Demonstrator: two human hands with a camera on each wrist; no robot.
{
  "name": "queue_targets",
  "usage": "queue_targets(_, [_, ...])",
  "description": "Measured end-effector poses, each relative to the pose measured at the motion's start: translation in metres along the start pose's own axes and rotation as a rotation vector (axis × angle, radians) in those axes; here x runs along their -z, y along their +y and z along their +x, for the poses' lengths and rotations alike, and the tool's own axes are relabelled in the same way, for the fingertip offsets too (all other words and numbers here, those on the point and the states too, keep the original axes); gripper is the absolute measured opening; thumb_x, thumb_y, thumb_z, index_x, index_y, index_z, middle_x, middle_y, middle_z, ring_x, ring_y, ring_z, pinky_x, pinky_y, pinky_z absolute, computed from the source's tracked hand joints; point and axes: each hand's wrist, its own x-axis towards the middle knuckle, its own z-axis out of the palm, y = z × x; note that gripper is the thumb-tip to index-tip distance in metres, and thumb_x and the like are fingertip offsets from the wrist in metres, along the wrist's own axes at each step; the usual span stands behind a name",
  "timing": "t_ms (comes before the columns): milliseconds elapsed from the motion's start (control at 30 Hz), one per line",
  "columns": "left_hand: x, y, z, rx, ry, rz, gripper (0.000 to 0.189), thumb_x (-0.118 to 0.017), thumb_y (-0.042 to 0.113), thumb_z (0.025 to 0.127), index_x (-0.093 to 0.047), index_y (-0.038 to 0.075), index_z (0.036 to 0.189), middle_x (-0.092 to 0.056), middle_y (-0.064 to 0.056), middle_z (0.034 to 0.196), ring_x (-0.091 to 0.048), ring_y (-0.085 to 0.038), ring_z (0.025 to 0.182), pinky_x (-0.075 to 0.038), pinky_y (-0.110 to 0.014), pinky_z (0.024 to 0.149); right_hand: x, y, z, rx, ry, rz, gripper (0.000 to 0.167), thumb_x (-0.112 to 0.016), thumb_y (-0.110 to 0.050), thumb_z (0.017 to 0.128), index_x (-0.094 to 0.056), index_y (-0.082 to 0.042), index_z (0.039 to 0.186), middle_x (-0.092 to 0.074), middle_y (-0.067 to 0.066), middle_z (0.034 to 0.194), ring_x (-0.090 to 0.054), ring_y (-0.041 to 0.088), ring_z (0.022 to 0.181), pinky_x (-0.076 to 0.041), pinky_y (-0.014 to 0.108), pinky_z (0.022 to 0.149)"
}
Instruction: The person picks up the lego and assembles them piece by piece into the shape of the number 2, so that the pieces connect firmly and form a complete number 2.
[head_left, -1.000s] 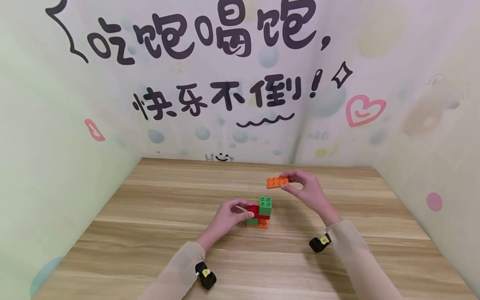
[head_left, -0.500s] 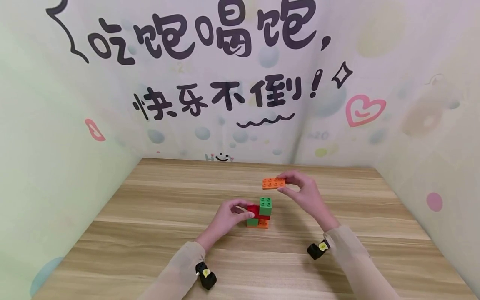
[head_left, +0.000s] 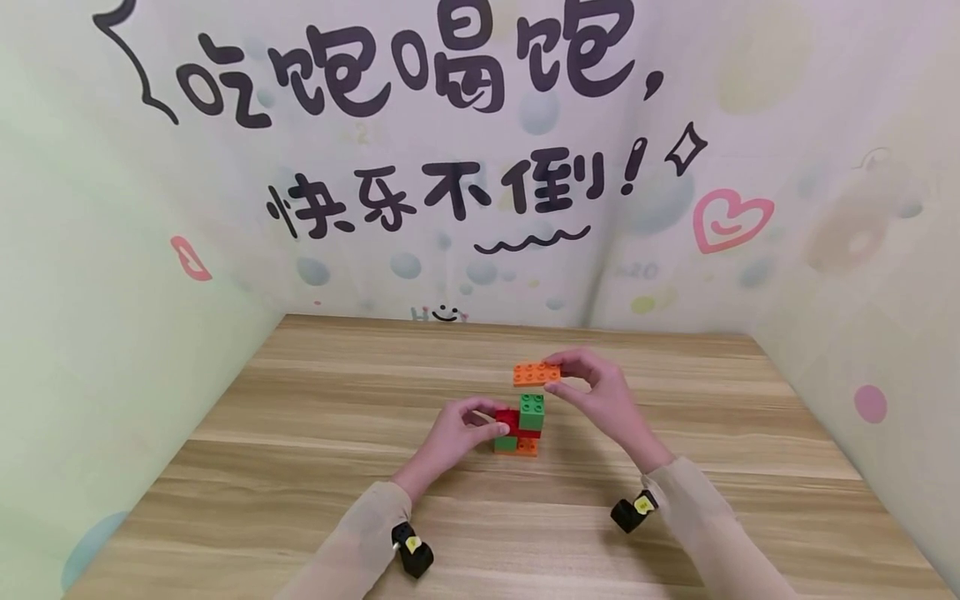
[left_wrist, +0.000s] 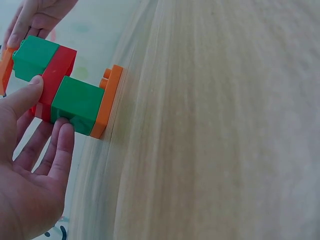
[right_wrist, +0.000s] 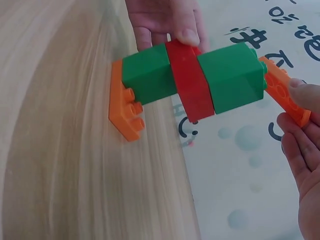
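A stepped stack of toy building bricks stands on the table. At its bottom lies an orange plate (right_wrist: pixel 118 102), with a lower green brick (left_wrist: pixel 77 105), a red brick (right_wrist: pixel 191 82) and an upper green brick (head_left: pixel 532 414) above it. My left hand (head_left: pixel 452 433) holds the stack from the left, thumb on the red brick and fingertips behind and against the lower green one. Between thumb and fingers, my right hand (head_left: pixel 603 400) pinches a second orange plate (head_left: pixel 534 375) by its right end. That plate is studs up, just over the upper green brick; contact cannot be told.
The wood-grain table (head_left: pixel 315 500) reaches back to a white printed curtain (head_left: pixel 360 275) with large black characters. Similar pale sheets (head_left: pixel 97 292) rise at both sides. Black wrist cameras (head_left: pixel 412 550) hang at both sleeves.
My right hand has moved left and slightly down with the orange plate, from the right of the stack to over its upper green brick. The left hand and stack have stayed in place.
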Motion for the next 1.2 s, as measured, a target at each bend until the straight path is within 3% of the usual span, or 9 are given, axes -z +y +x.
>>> queue_targets(233, [0.000, -0.001, 0.001, -0.009, 0.000, -0.009, 0.028, -0.077, 0.024, 0.086, -0.072, 0.013, 0.112, -0.072, -0.008, 0.116, -0.067, -0.015, 0.089, -0.056, -0.026, 0.077, -0.007, -0.005, -0.004, -0.004, -0.009, 0.042, 0.032, -0.078, -0.018, 0.085, -0.068, -0.018, 0.115, -0.071, 0.001, 0.118, -0.067, 0.005, 0.101, -0.052, 0.020, 0.094])
queue_targets(500, [0.001, 0.000, 0.000, -0.015, -0.009, -0.004, 0.028, -0.077, 0.025, 0.087, -0.072, 0.013, 0.112, -0.072, -0.008, 0.118, -0.067, -0.016, 0.091, -0.056, -0.026, 0.078, -0.013, -0.006, -0.008, 0.000, -0.019, 0.065, 0.032, -0.077, -0.016, 0.086, -0.067, -0.017, 0.116, -0.070, 0.002, 0.119, -0.066, 0.006, 0.103, -0.053, 0.036, 0.098])
queue_targets(733, [0.001, 0.001, 0.000, -0.002, -0.006, -0.011, 0.027, -0.077, 0.024, 0.087, -0.072, 0.015, 0.111, -0.072, -0.007, 0.118, -0.067, -0.016, 0.091, -0.056, -0.026, 0.078, -0.017, -0.004, -0.012, 0.003, -0.017, 0.083, 0.032, -0.077, -0.016, 0.086, -0.067, -0.016, 0.116, -0.070, 0.003, 0.119, -0.066, 0.006, 0.102, -0.051, 0.022, 0.097])
queue_targets(1000, [0.000, 0.000, 0.000, -0.005, 0.008, -0.010, 0.028, -0.077, 0.022, 0.087, -0.072, 0.012, 0.112, -0.072, -0.009, 0.116, -0.067, -0.017, 0.090, -0.056, -0.025, 0.078, -0.022, -0.002, -0.017, 0.017, -0.025, 0.089, 0.031, -0.077, -0.016, 0.086, -0.067, -0.017, 0.115, -0.070, 0.003, 0.119, -0.066, 0.007, 0.102, -0.052, 0.026, 0.098])
queue_targets(1200, [0.000, -0.001, 0.001, -0.010, 0.012, -0.014, 0.029, -0.077, 0.021, 0.086, -0.071, 0.010, 0.112, -0.072, -0.011, 0.114, -0.067, -0.018, 0.090, -0.055, -0.025, 0.077, -0.025, -0.001, -0.020, 0.014, -0.030, 0.077, 0.030, -0.076, -0.016, 0.086, -0.067, -0.018, 0.115, -0.070, 0.002, 0.119, -0.066, 0.007, 0.102, -0.051, 0.023, 0.097])
